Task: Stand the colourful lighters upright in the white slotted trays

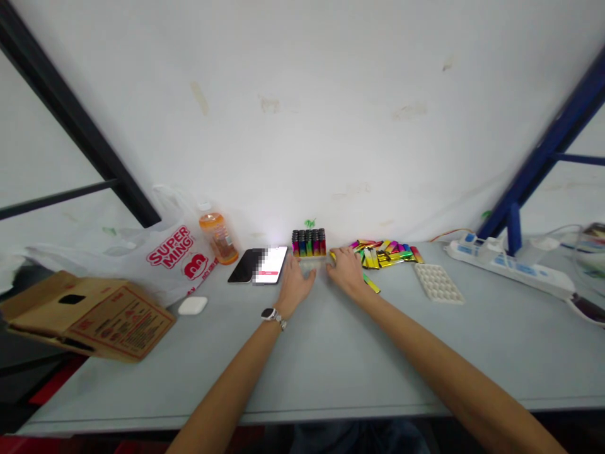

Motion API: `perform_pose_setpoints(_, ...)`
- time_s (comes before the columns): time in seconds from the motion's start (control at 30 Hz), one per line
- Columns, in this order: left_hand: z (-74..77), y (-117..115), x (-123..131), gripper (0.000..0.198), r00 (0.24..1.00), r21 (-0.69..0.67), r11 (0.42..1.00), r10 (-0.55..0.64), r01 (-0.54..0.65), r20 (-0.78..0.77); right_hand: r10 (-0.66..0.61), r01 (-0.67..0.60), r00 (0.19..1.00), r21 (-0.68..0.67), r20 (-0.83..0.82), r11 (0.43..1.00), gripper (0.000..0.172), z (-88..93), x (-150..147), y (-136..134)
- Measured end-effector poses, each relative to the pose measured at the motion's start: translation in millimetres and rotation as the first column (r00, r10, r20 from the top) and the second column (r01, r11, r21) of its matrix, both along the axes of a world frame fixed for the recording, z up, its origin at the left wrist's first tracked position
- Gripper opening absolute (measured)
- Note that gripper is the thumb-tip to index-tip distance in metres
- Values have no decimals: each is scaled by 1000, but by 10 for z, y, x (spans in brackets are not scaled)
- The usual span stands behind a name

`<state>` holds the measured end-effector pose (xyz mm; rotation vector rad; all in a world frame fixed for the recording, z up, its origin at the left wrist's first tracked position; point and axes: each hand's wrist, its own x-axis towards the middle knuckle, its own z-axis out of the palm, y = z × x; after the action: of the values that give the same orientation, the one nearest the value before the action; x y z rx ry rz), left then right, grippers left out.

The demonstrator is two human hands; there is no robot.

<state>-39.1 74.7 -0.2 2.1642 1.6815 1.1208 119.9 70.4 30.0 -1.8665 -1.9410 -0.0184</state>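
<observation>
On the desk [302, 366], the left hand [295, 282] has its thumb spread from its fingers; the right hand [348, 272] has curled fingers, any pinch indeterminable. Loose shiny multicoloured pieces [388, 255] lie right of it. Farther, the lighters [309, 243] stand in a block just beyond and between both hands, long axes vertical, left fingers slightly nearer.

We took this for a workshop or plain workroom, though we could not tell which. Our long grey worktop [331, 366] ran along a scuffed, patchy white wall [302, 126], between a black metal post [70, 113] and a blue metal post [543, 142]. We had a power strip [548, 277] at the right, upright rows of small dark-topped pieces [309, 243] and a heap of shiny pieces [390, 253], with a carton [125, 325] and shopping bag [170, 258] at the left.
</observation>
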Motion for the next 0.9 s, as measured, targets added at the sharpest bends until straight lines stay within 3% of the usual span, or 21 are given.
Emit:
perform_pose_setpoints(0.1, 2, -277, 99, 25, 995, 76, 993, -87, 91, -54, -39, 38, 999, 5, 17, 999, 31, 20, 240, -309)
perform_pose_setpoints(0.17, 6, -425, 196, 16, 956, 17, 961, -272, 275, -109, -67, 68, 997, -23, 47, 997, 33, 21, 417, -513)
perform_pose_setpoints(0.23, 8, -506, 313, 16, 903, -16, 916, -397, 400, -161, -119, 125, 990, -82, 77, 989, 35, 0, 576, -670)
perform_pose_setpoints(0.3, 4, -520, 433, 21, 872, -15, 893, -443, 450, -208, -127, 137, 989, -148, 72, 980, 35, -44, 696, -752)
perform_pose_setpoints(0.5, -11, -447, 670, 29, 860, 12, 893, -430, 450, -276, -4, -8, 991, -85, -135, 996, 24, -216, 792, -621)
perform_pose_setpoints(0.67, -22, -428, 745, 34, 852, 10, 893, -426, 450, -305, 36, -39, 966, -7, -256, 999, 24, -272, 754, -493)
perform_pose_setpoints(0.8, -20, -423, 869, 31, 839, 3, 886, -438, 464, -324, 9, -6, 954, 10, -300, 1000, 29, -250, 849, -615)
perform_pose_setpoints(0.9, 1, -462, 1029, 30, 850, 2, 894, -425, 448, -311, -46, 59, 971, 50, -234, 997, 28, -214, 1047, -814)
